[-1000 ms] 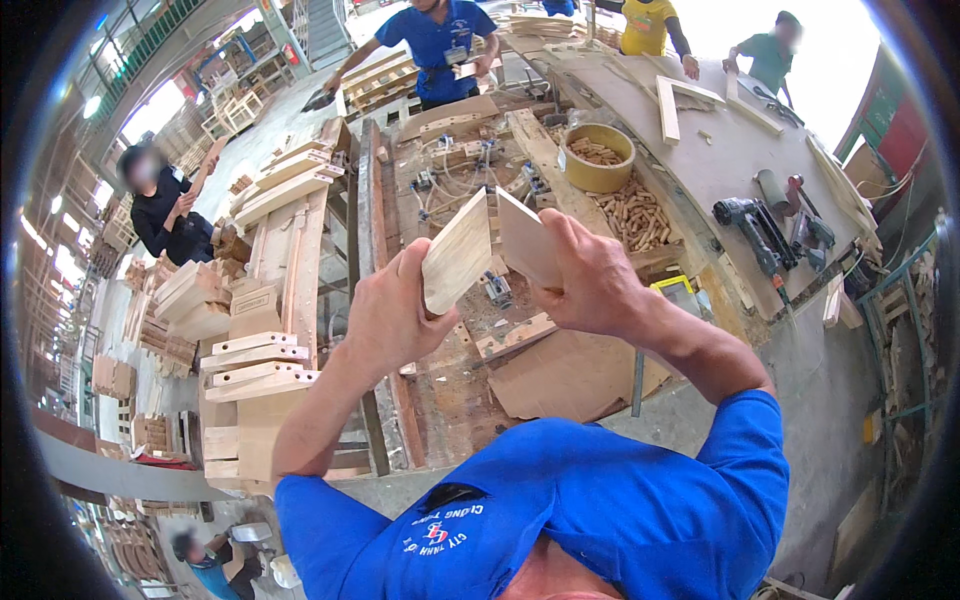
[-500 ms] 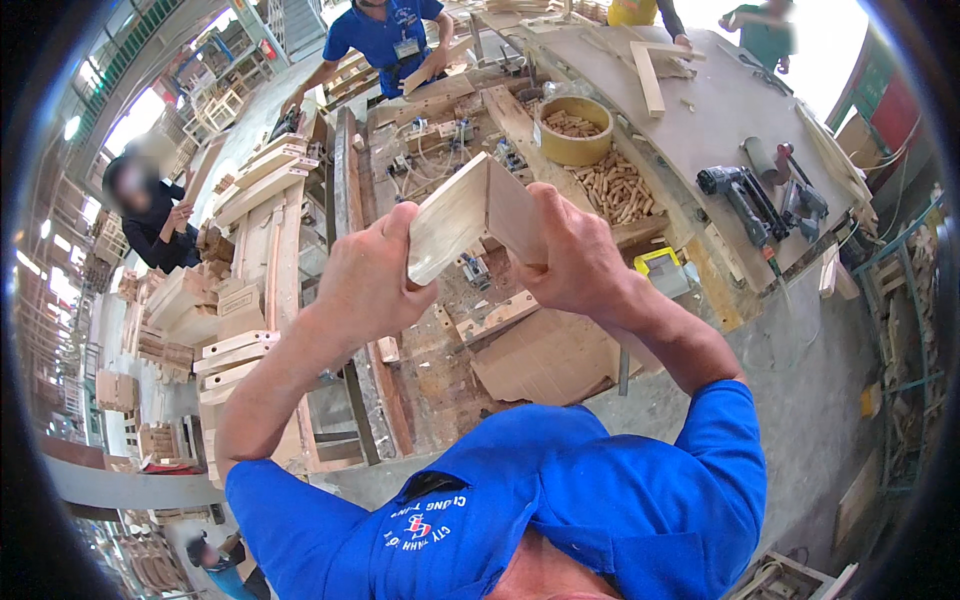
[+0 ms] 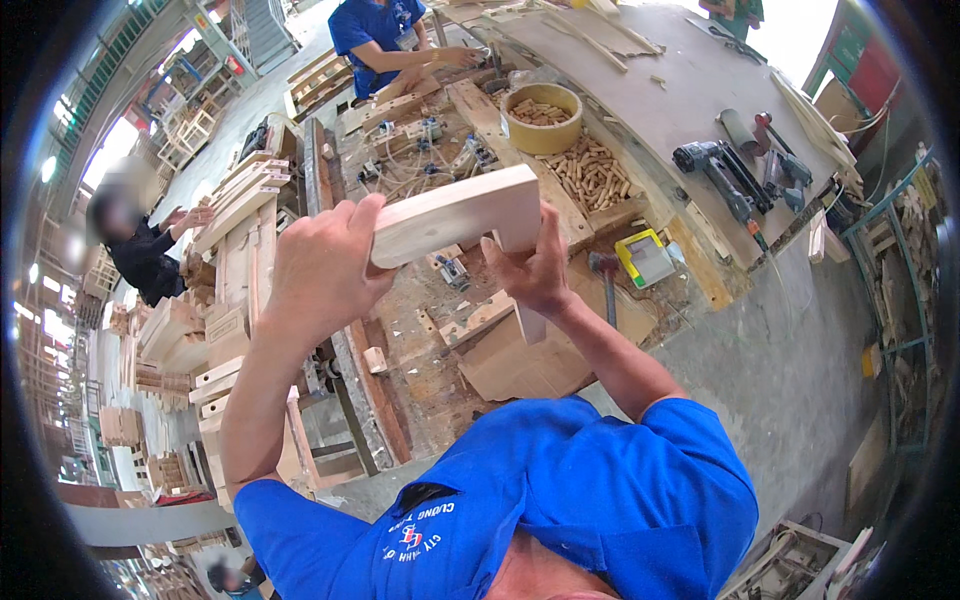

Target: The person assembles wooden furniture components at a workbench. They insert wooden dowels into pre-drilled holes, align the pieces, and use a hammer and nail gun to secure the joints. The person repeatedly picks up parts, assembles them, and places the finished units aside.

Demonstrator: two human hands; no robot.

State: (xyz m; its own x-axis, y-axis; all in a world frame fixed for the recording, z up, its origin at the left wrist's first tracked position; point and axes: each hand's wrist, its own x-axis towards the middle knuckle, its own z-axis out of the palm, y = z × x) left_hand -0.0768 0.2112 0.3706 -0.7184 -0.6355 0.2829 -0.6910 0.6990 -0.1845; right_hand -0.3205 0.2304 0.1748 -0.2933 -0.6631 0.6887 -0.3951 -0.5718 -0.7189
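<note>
In front of me, above the workbench, I hold an L-shaped wooden frame piece (image 3: 455,212) made of two pale boards that meet at a corner. My left hand (image 3: 325,255) is closed round the far left end of the longer board. My right hand (image 3: 535,268) grips the shorter board below the corner, with its thumb on the near side. That board's lower end sticks out under my right hand, over a sheet of cardboard (image 3: 520,365). A hammer (image 3: 608,290) with a dark head lies on the cardboard, just right of my right hand.
Beyond the frame, a yellow tub (image 3: 545,138) holds wooden dowels, with a loose dowel heap (image 3: 590,180) beside it. Nail guns (image 3: 725,175) lie on the right-hand table. A yellow-framed box (image 3: 645,258) sits near the hammer. Stacked boards (image 3: 240,205) stand left. A co-worker (image 3: 375,45) works opposite.
The frame piece has turned, so its long board now runs across my view and its corner lies right. My right hand has shifted left and lower. The hammer has come into sight.
</note>
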